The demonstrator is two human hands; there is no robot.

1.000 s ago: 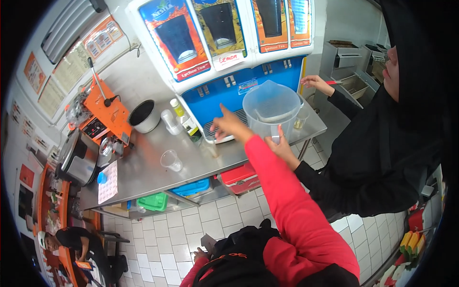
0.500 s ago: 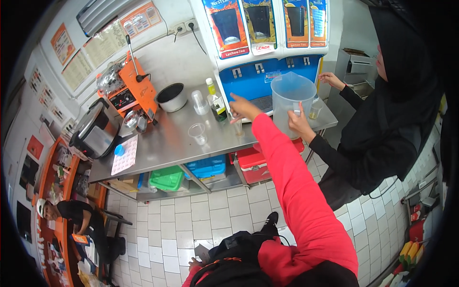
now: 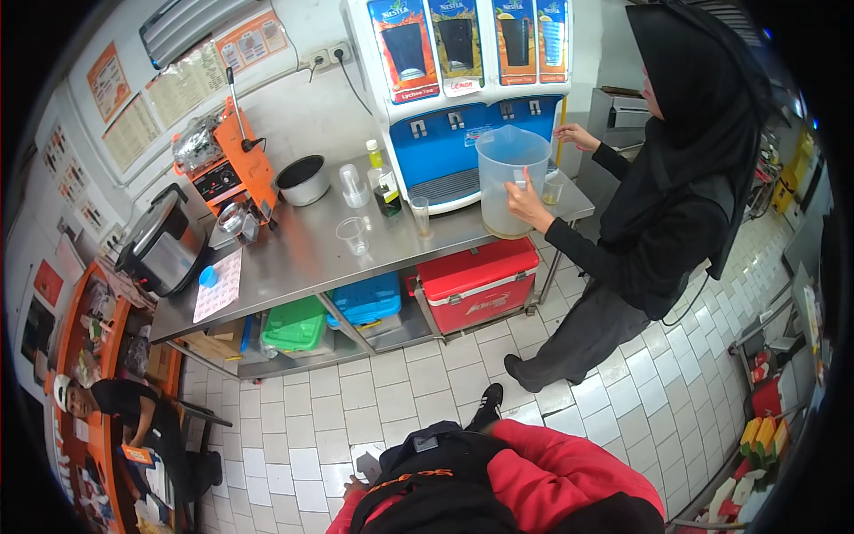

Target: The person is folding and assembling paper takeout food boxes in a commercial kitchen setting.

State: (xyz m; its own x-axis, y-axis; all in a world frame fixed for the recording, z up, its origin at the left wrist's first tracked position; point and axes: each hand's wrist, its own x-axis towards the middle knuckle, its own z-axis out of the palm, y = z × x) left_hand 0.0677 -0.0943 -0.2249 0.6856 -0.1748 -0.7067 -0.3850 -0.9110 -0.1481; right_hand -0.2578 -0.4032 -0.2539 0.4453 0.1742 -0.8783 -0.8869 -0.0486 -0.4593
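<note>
At the lower edge, my left hand [image 3: 355, 486] hangs low beside my black apron, mostly covered; its fingers are too small and hidden to read. My right arm in its red sleeve [image 3: 569, 467] is drawn back against my body, and the right hand is out of sight. On the steel counter in front of me stand a clear glass [image 3: 421, 216], a clear plastic cup [image 3: 353, 235] and a green bottle [image 3: 384, 184] with a yellowish neck. A co-worker in black [image 3: 654, 214] grips a large translucent pitcher [image 3: 505, 200] by its handle.
A blue and white drink dispenser [image 3: 471, 142] stands on the counter [image 3: 298, 258]. Leftward are a pot [image 3: 303, 185], an orange machine [image 3: 233, 165] and a cooker [image 3: 165, 245]. Below sits a red cooler box [image 3: 480, 283]. Another person [image 3: 133, 409] is at far left.
My right arm, stretched toward the dispenser before, has pulled back to my body, and its hand has left view. The co-worker still holds the pitcher. The view has shifted somewhat.
</note>
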